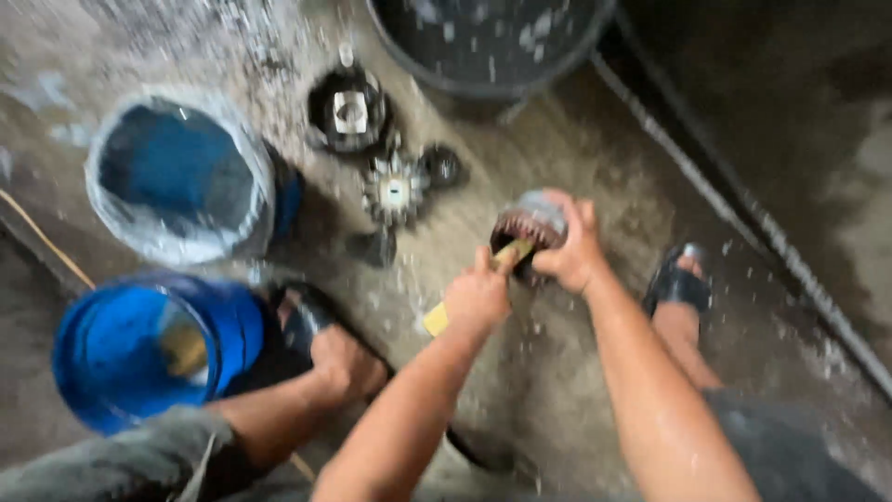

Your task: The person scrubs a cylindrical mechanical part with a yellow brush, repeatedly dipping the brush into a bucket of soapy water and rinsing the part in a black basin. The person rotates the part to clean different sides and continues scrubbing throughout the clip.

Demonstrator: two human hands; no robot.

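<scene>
Wet concrete floor (576, 149), speckled with pale flecks, fills the view. Right hand (569, 244) is closed around a round toothed metal part (526, 226), held just above the floor. Left hand (477, 296) is clenched on a yellow-handled brush (437, 318), its head against the part. Left of the part lie a gear (395, 191) and a dark housing (348, 112). Farther left stand two blue buckets (181, 181) (139, 349). Beyond the part sits a dark tub (492, 42). Sandalled foot (678, 279) rests right of it.
</scene>
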